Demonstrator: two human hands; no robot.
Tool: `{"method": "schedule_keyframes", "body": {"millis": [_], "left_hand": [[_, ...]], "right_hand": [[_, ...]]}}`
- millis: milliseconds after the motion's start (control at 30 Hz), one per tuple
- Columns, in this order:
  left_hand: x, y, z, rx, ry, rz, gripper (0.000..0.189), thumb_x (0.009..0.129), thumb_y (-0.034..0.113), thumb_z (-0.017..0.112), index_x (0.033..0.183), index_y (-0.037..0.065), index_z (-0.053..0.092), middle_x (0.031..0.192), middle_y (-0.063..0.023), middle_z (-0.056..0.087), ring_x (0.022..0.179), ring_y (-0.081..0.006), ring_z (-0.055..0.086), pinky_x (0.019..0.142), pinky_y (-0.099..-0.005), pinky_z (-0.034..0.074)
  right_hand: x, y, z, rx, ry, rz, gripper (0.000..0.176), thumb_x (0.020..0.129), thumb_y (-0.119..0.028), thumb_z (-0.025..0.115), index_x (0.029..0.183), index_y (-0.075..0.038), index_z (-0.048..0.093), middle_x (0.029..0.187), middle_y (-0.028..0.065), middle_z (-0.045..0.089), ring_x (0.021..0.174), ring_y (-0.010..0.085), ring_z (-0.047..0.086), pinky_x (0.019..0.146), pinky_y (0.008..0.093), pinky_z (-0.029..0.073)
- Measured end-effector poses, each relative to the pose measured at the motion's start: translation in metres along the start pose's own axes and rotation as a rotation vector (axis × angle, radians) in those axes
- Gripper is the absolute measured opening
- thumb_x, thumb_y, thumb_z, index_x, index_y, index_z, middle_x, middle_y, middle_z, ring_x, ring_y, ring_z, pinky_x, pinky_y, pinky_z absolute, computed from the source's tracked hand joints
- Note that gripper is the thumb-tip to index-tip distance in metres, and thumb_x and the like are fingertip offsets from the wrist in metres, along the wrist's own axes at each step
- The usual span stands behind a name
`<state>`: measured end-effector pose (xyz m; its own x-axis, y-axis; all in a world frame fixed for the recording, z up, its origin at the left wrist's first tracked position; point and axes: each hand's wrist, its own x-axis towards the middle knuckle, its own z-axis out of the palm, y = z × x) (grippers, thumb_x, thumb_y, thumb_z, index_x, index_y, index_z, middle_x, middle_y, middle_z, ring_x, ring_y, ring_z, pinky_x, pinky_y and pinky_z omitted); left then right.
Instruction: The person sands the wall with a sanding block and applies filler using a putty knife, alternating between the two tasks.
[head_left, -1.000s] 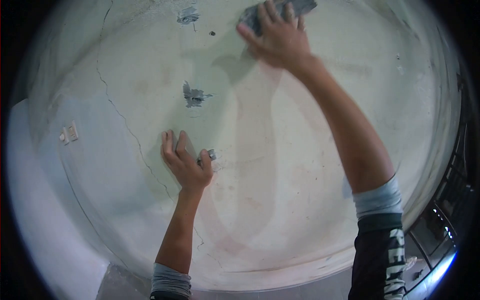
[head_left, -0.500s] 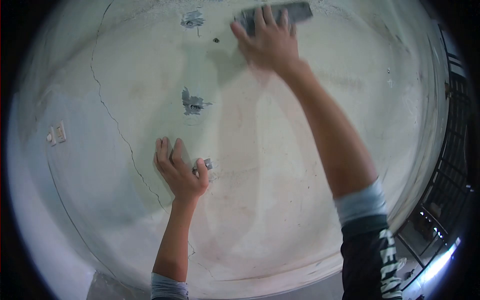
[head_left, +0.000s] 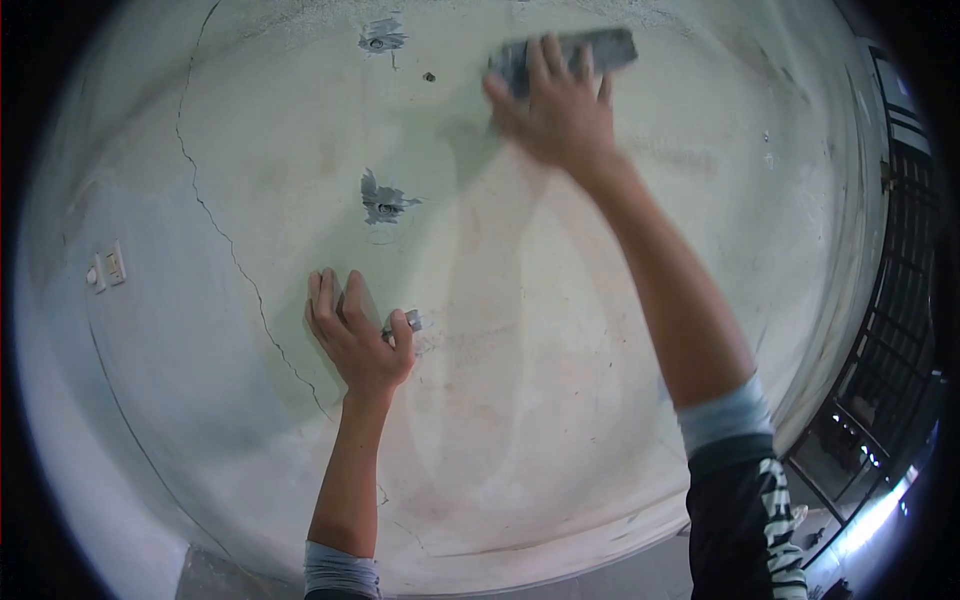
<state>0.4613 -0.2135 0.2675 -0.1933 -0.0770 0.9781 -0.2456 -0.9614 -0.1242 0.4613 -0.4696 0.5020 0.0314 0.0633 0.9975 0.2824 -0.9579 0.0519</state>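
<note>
High on the pale wall [head_left: 560,330], my right hand [head_left: 570,115] presses a dark grey strip of sandpaper [head_left: 612,47] against the surface. Its fingers lie over the strip, with the thumb at the strip's left end. Lower and to the left, my left hand [head_left: 355,335] rests on the wall with fingers apart and holds nothing. A grey chipped patch [head_left: 415,320] shows beside its thumb, partly hidden by it. Above this hand is another chipped patch with a hole [head_left: 385,200], and a third chipped patch [head_left: 382,37] lies near the top.
A long crack [head_left: 235,255] runs down the wall on the left. Beyond it is a white wall switch [head_left: 115,263]. A small dark hole [head_left: 429,77] sits near the upper middle. At the far right stands a dark metal grille [head_left: 900,250].
My right hand and the sandpaper have moved slightly down and to the right across the wall. My left hand stays at the same place; the view has shifted a little.
</note>
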Motion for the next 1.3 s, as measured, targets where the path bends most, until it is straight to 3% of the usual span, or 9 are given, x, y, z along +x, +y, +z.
{"method": "schedule_keyframes", "body": {"millis": [167, 367, 667, 833, 933, 1067, 1133, 1267, 1300], "left_hand": [[0.0, -0.001, 0.001, -0.008, 0.011, -0.007, 0.06, 0.095, 0.032, 0.055, 0.142, -0.003, 0.046, 0.15, -0.0266, 0.035, 0.143, -0.0477, 0.034, 0.113, -0.0617, 0.031], [0.001, 0.0, 0.0, 0.007, 0.012, -0.014, 0.058, 0.093, 0.032, 0.055, 0.141, -0.001, 0.048, 0.145, -0.0262, 0.039, 0.141, -0.0481, 0.037, 0.111, -0.0636, 0.033], [0.001, 0.0, -0.002, -0.024, 0.003, -0.013, 0.061, 0.091, 0.026, 0.058, 0.143, -0.004, 0.045, 0.149, -0.0271, 0.036, 0.145, -0.0478, 0.032, 0.115, -0.0608, 0.03], [-0.001, 0.001, -0.001, -0.009, -0.015, -0.013, 0.062, 0.092, 0.026, 0.058, 0.144, -0.004, 0.044, 0.15, -0.0267, 0.034, 0.145, -0.0477, 0.032, 0.115, -0.0604, 0.03], [0.0, 0.002, 0.001, 0.004, -0.018, -0.007, 0.063, 0.093, 0.027, 0.058, 0.145, -0.004, 0.043, 0.15, -0.0269, 0.033, 0.146, -0.0479, 0.032, 0.116, -0.0603, 0.03], [0.0, 0.002, -0.003, -0.016, -0.026, -0.008, 0.061, 0.095, 0.027, 0.056, 0.146, -0.004, 0.042, 0.151, -0.0276, 0.032, 0.145, -0.0487, 0.032, 0.116, -0.0602, 0.03], [0.001, 0.004, -0.003, -0.018, -0.021, 0.004, 0.061, 0.096, 0.028, 0.056, 0.146, -0.004, 0.042, 0.151, -0.0277, 0.033, 0.145, -0.0489, 0.032, 0.116, -0.0601, 0.03], [0.001, 0.002, -0.001, -0.043, 0.006, 0.019, 0.062, 0.098, 0.032, 0.056, 0.147, -0.004, 0.042, 0.151, -0.0282, 0.034, 0.144, -0.0497, 0.034, 0.116, -0.0596, 0.03], [0.0, 0.001, 0.0, -0.028, 0.008, 0.023, 0.062, 0.1, 0.033, 0.055, 0.147, -0.004, 0.042, 0.151, -0.0287, 0.035, 0.144, -0.0493, 0.034, 0.116, -0.0586, 0.031]], "right_hand": [[-0.082, -0.006, -0.005, -0.208, -0.098, -0.122, 0.093, 0.099, -0.071, 0.04, 0.161, -0.003, 0.029, 0.17, 0.0137, 0.024, 0.156, 0.0458, 0.017, 0.122, 0.0665, 0.018], [0.058, -0.01, 0.007, -0.07, 0.075, -0.088, 0.093, 0.098, -0.075, 0.036, 0.163, -0.008, 0.026, 0.171, 0.0131, 0.022, 0.157, 0.0443, 0.015, 0.123, 0.0654, 0.018], [-0.095, -0.002, -0.005, -0.164, -0.075, -0.208, 0.096, 0.096, -0.074, 0.044, 0.161, -0.005, 0.032, 0.168, 0.0173, 0.027, 0.156, 0.0462, 0.018, 0.119, 0.0712, 0.019], [0.045, 0.044, -0.008, -0.077, 0.029, 0.044, 0.093, 0.098, -0.072, 0.042, 0.162, -0.005, 0.028, 0.17, 0.0125, 0.026, 0.155, 0.0458, 0.018, 0.122, 0.0673, 0.016], [0.024, 0.025, -0.01, -0.093, -0.069, 0.092, 0.092, 0.101, -0.071, 0.035, 0.162, -0.004, 0.026, 0.171, 0.0122, 0.022, 0.156, 0.0433, 0.018, 0.123, 0.0661, 0.016], [-0.12, 0.012, -0.009, -0.042, -0.165, -0.286, 0.102, 0.093, -0.076, 0.051, 0.161, -0.003, 0.03, 0.169, 0.0181, 0.023, 0.156, 0.0456, 0.013, 0.123, 0.0661, 0.016], [-0.127, 0.056, -0.026, -0.165, -0.213, -0.224, 0.096, 0.096, -0.071, 0.05, 0.161, -0.004, 0.029, 0.169, 0.0184, 0.024, 0.157, 0.0438, 0.015, 0.123, 0.065, 0.016], [-0.097, 0.24, -0.051, -0.195, -0.07, 0.509, 0.088, 0.102, -0.061, 0.044, 0.163, -0.002, 0.023, 0.168, 0.0213, 0.026, 0.155, 0.0472, 0.019, 0.122, 0.0621, 0.018], [-0.105, 0.275, -0.035, -0.224, -0.057, 0.515, 0.088, 0.102, -0.061, 0.044, 0.163, -0.002, 0.023, 0.168, 0.0213, 0.026, 0.155, 0.0472, 0.019, 0.122, 0.0621, 0.018]]}}
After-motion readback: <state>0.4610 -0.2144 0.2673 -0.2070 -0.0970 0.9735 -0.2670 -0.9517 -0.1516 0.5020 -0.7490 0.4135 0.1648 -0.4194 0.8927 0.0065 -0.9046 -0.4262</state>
